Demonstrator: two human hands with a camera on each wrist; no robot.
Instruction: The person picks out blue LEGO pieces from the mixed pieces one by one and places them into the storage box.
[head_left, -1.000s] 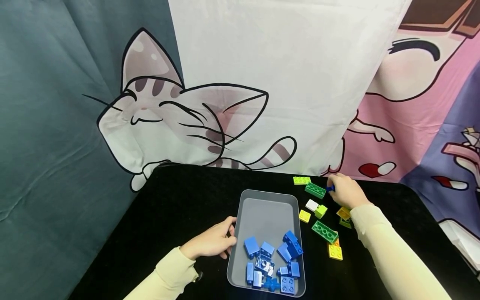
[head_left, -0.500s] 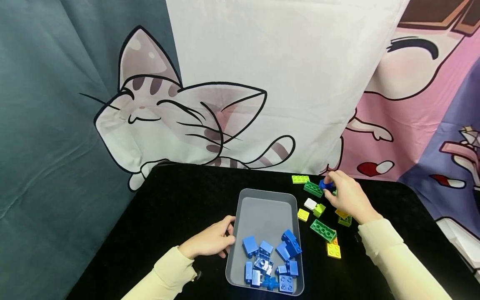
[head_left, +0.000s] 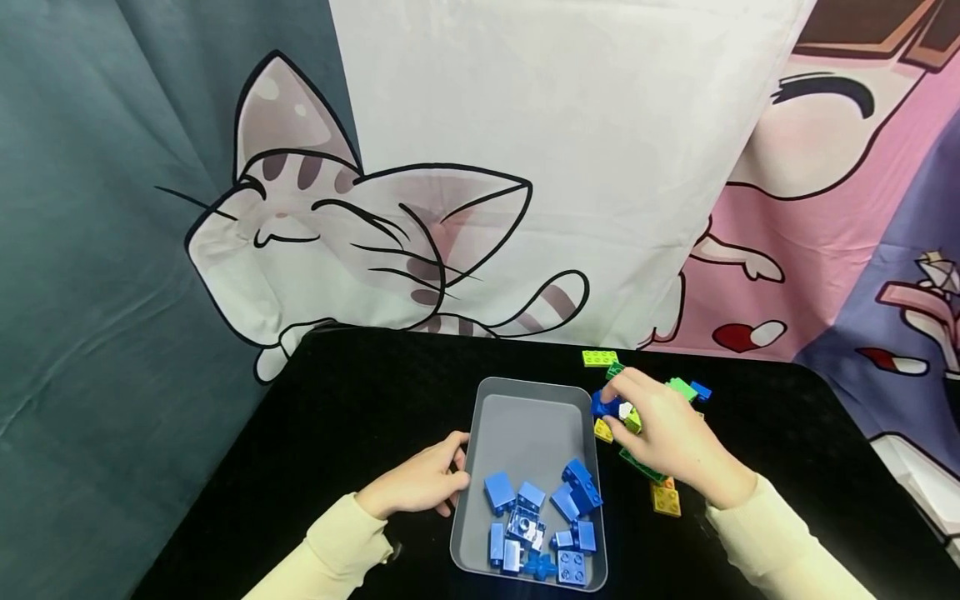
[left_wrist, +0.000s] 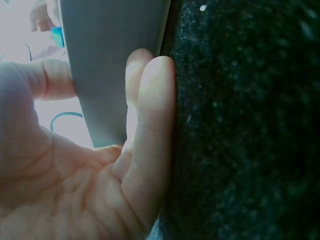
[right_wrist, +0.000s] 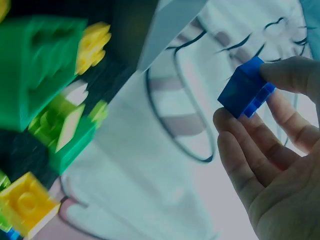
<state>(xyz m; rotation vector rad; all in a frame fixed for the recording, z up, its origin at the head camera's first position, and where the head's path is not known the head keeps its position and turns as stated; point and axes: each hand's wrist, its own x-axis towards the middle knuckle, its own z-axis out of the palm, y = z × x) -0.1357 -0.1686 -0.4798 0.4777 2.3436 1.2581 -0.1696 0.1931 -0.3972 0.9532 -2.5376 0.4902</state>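
Note:
My right hand (head_left: pixel 660 425) pinches a blue toy brick (head_left: pixel 604 405) between thumb and fingers, just off the right rim of a grey tray (head_left: pixel 540 417). In the right wrist view the blue brick (right_wrist: pixel 245 89) is held up by the fingertips, its studs facing down and right. My left hand (head_left: pixel 420 477) holds the tray's left side. The left wrist view has its thumb at the rim and the other fingers low along the outer wall (left_wrist: pixel 105 75), near the black cloth. Several blue bricks (head_left: pixel 498 492) lie in the near half of the tray.
Right of the tray lie a lime brick (head_left: pixel 600 358), a yellow brick (head_left: pixel 603 431), more yellow bricks (head_left: pixel 666 500), a light green brick (head_left: pixel 681 388) and a small blue brick (head_left: pixel 701 391). The black table (head_left: pixel 360 392) ends at a printed cloth backdrop (head_left: pixel 420 100).
My right hand has carried the blue brick from the table's back right, leftward and nearer, to the tray's right edge. The left hand and tray have stayed put.

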